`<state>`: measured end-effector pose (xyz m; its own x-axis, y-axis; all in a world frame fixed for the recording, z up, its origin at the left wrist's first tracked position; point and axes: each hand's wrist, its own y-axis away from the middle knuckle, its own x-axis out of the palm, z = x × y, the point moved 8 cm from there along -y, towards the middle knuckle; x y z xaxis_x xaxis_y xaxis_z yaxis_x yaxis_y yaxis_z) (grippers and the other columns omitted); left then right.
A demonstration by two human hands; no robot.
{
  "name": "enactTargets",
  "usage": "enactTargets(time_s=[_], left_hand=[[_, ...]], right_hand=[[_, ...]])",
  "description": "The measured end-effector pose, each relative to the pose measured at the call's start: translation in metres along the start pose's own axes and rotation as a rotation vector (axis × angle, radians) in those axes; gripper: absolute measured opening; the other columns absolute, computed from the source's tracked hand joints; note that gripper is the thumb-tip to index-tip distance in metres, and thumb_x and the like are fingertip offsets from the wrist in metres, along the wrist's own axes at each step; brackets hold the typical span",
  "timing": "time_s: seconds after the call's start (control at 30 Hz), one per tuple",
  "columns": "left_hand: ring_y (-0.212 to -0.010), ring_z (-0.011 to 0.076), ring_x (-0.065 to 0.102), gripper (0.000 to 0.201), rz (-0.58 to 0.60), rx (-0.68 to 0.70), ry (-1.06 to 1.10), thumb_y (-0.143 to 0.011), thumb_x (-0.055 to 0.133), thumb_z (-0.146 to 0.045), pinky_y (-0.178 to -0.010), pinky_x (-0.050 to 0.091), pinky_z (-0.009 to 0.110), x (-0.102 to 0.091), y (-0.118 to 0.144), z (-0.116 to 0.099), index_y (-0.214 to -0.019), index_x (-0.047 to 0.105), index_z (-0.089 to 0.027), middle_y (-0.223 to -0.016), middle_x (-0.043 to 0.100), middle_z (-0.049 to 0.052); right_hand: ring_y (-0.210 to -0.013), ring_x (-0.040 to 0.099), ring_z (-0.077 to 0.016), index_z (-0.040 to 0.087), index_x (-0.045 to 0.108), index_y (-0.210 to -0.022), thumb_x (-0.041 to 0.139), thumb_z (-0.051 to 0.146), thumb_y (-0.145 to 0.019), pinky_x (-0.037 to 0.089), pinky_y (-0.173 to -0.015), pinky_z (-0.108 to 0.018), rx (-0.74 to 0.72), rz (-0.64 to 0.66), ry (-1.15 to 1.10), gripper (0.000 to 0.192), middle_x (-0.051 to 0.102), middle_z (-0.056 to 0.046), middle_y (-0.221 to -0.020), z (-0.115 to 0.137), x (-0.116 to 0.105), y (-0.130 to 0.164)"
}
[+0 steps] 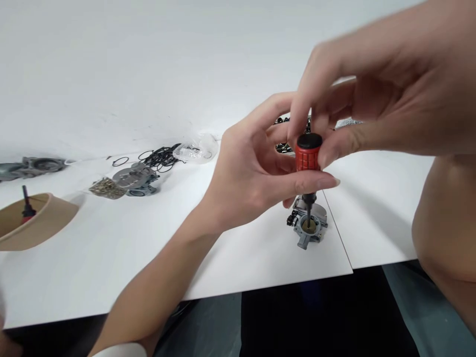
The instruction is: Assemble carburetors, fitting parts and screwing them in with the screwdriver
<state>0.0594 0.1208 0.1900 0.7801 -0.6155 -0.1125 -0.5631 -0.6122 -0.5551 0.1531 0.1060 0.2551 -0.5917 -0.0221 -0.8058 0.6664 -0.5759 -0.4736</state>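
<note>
A: Both hands pinched on the red screwdriver (308,154), left hand (253,173) low, right hand (357,119) at the cap. Tip's in the carburetor body (308,225) near the table (111,258) edge.

B: Keep the shaft vertical (part's unclamped), press down, turn slowly.

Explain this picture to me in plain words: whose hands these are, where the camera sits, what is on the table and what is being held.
The camera is worn on a person's head and looks down at their own two bare hands over a white table. The left hand and the right hand both grip a small screwdriver with a red handle and black cap. It stands upright, its tip down in a small grey metal part near the table edge. Further left lie a pile of black rubber rings, a clear plastic bag, another grey metal part, a heap of small brass pieces and a tan bowl holding a second tool.
</note>
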Motion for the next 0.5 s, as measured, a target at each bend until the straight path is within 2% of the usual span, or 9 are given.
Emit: enactTargets(time_s=[0.07, 0.13, 0.2, 0.27, 0.33, 0.4, 0.5], left_hand=[[-0.054, 0.006, 0.061, 0.043, -0.043, -0.031, 0.013, -0.07, 0.082, -0.007, -0.041, 0.051, 0.017, -0.004, -0.001, 0.004, -0.107, 0.059, -0.014, -0.072, 0.061, -0.007], [-0.053, 0.0052, 0.059, 0.034, -0.056, -0.078, 0.017, -0.068, 0.084, -0.008, -0.04, 0.049, 0.017, -0.006, -0.001, 0.01, -0.092, 0.061, -0.014, -0.07, 0.061, -0.006], [-0.054, 0.0061, 0.059, 0.03, -0.038, -0.097, 0.017, -0.066, 0.086, -0.014, -0.041, 0.05, 0.019, -0.006, -0.002, 0.014, -0.079, 0.06, -0.016, -0.071, 0.063, -0.006], [-0.057, 0.008, 0.061, 0.031, -0.02, -0.071, 0.019, -0.065, 0.088, -0.02, -0.044, 0.052, 0.021, -0.006, -0.003, 0.016, -0.074, 0.059, -0.018, -0.069, 0.064, -0.006], [-0.063, 0.0094, 0.063, 0.031, -0.015, -0.029, 0.021, -0.064, 0.09, -0.02, -0.051, 0.056, 0.022, -0.007, -0.003, 0.014, -0.071, 0.06, -0.018, -0.069, 0.065, -0.005], [-0.069, 0.0106, 0.066, 0.026, 0.02, -0.005, 0.029, -0.064, 0.088, -0.016, -0.059, 0.06, 0.024, -0.006, -0.003, 0.009, -0.072, 0.064, -0.018, -0.069, 0.066, -0.004], [-0.077, 0.0145, 0.07, 0.018, 0.185, -0.016, 0.005, -0.071, 0.083, -0.012, -0.064, 0.061, 0.025, 0.002, 0.0, -0.001, -0.083, 0.071, -0.019, -0.083, 0.073, 0.001]], right_hand=[[-0.087, 0.063, -0.005, 0.027, 0.064, -0.094, 0.071, 0.044, -0.085, 0.052, -0.064, -0.01, 0.089, -0.094, -0.112, 0.02, 0.061, 0.011, -0.099, -0.015, -0.01, 0.01], [-0.085, 0.06, -0.006, 0.025, 0.061, -0.102, 0.072, 0.041, -0.086, 0.05, -0.061, -0.012, 0.21, -0.105, -0.206, 0.025, 0.059, 0.006, -0.101, -0.035, -0.008, 0.027], [-0.074, 0.058, -0.008, 0.024, 0.06, -0.104, 0.071, 0.042, -0.088, 0.05, -0.057, -0.018, 0.335, 0.043, -0.249, 0.027, 0.06, 0.003, -0.095, -0.053, 0.019, 0.049], [-0.066, 0.056, -0.0105, 0.023, 0.06, -0.107, 0.071, 0.05, -0.086, 0.05, -0.053, -0.024, 0.455, 0.234, -0.234, 0.036, 0.062, 0.0, -0.094, -0.064, 0.061, 0.074], [-0.068, 0.058, -0.0138, 0.023, 0.061, -0.111, 0.074, 0.054, -0.082, 0.051, -0.055, -0.028, 0.516, 0.307, -0.211, 0.044, 0.064, -0.002, -0.096, -0.066, 0.099, 0.095], [-0.078, 0.063, -0.0178, 0.022, 0.061, -0.111, 0.074, 0.051, -0.082, 0.054, -0.066, -0.032, 0.509, 0.328, -0.184, 0.042, 0.064, -0.004, -0.104, -0.06, 0.129, 0.105], [-0.088, 0.065, -0.0215, 0.021, 0.062, -0.111, 0.069, 0.042, -0.088, 0.054, -0.075, -0.035, 0.489, 0.339, -0.141, 0.031, 0.063, -0.005, -0.11, -0.052, 0.147, 0.11]])
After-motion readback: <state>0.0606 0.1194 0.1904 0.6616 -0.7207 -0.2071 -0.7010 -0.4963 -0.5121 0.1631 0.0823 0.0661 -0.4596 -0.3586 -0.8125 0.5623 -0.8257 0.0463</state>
